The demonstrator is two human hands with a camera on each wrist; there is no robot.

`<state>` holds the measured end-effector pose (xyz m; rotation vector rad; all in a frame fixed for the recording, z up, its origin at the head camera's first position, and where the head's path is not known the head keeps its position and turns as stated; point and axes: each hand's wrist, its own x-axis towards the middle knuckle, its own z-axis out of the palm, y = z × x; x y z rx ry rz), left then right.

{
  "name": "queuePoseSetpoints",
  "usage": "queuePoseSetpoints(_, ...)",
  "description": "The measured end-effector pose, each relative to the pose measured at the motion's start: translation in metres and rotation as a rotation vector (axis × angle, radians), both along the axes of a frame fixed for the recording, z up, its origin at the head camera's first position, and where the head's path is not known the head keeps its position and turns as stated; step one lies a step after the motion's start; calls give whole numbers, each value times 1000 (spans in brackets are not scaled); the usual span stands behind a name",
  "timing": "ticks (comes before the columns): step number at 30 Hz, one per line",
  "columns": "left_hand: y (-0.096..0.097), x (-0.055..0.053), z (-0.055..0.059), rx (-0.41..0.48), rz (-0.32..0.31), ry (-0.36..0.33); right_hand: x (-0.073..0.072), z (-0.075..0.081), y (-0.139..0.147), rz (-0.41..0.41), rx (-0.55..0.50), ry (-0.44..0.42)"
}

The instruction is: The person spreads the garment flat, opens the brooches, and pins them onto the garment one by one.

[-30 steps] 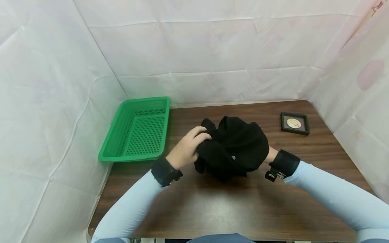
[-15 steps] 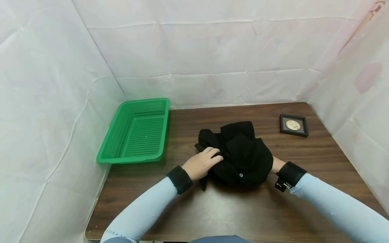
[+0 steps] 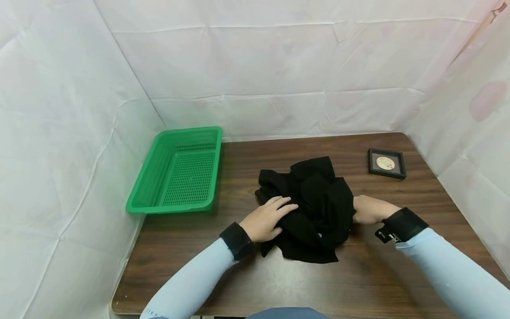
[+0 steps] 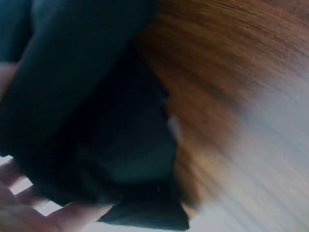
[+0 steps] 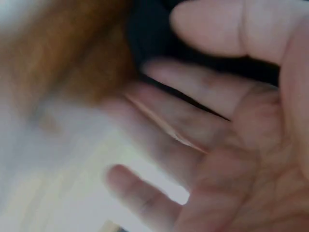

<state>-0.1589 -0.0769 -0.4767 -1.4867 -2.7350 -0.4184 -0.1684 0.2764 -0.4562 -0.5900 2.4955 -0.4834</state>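
A crumpled black garment point(image 3: 318, 199) with a small pale button lies bunched on the wooden table. Over its left side rests my left hand point(image 3: 266, 219), fingers loosely extended across the folds. The left wrist view has the thumb point(image 4: 79, 212) at the lower border of the dark fabric point(image 4: 111, 140). My right hand point(image 3: 370, 210) is at the garment's right edge, its fingertips partly hidden behind the cloth in the head view. Seen from the right wrist, the palm point(image 5: 231, 164) faces the camera and the fingers are spread, with black cloth point(image 5: 150, 36) beyond them.
A green plastic basket point(image 3: 169, 209) stands at the table's back left. Near the back right corner lies a small black frame point(image 3: 372, 165) with a round cream disc point(image 3: 385, 163) inside. White sheeting point(image 3: 271, 57) walls off the back and both sides of the table point(image 3: 239, 283).
The garment has gone from held up and bunched to flatter on the table, its front edge now spread nearer. My right hand has come out from under it, rightward; my left hand moved right and down.
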Motion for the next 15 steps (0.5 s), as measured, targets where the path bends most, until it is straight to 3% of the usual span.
queuePoseSetpoints(5, -24, 1, 9, 124, 92, -55, -2, 28, 4, -83, 41, 8)
queuePoseSetpoints(9, -45, -1, 9, 172, 259, -67, -3, 49, -3, -91, 33, 169)
queuePoseSetpoints(12, -56, -1, 6, 177, 391, -116, -5, 61, -22, -82, -30, 302)
queuePoseSetpoints(15, -59, 0, 0, 159, 463, -188, -9, 67, -48, -69, -120, 336)
